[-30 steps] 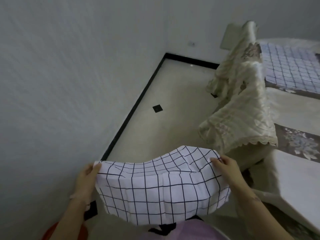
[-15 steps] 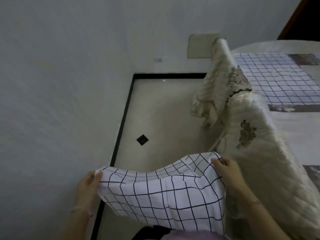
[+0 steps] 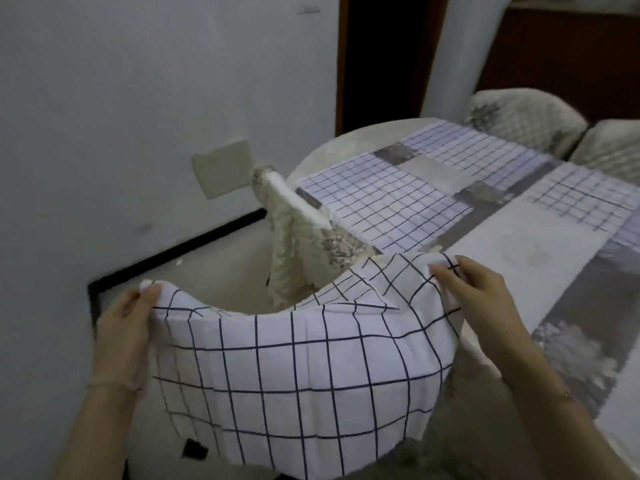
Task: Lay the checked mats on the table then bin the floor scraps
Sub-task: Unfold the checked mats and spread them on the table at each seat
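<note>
I hold a white checked mat (image 3: pixel 294 375) with dark grid lines stretched between both hands, sagging in the middle. My left hand (image 3: pixel 123 327) pinches its left top corner above the floor. My right hand (image 3: pixel 481 296) pinches its right top corner over the near edge of the table (image 3: pixel 540 258). Three more checked mats lie flat on the table: one (image 3: pixel 384 195) at the far left, one (image 3: pixel 481 147) behind it, one (image 3: pixel 585 199) at the right. A small white scrap (image 3: pixel 179 262) lies on the floor by the black skirting.
A chair with a quilted cream cover (image 3: pixel 294 244) stands between me and the table's left end. Two more covered chairs (image 3: pixel 523 112) stand at the far side. A white wall is on the left, a dark doorway (image 3: pixel 381 57) behind the table.
My view has swung right and up from the floor to the table. Both hands have carried the mat rightward, and its right corner now reaches the table edge.
</note>
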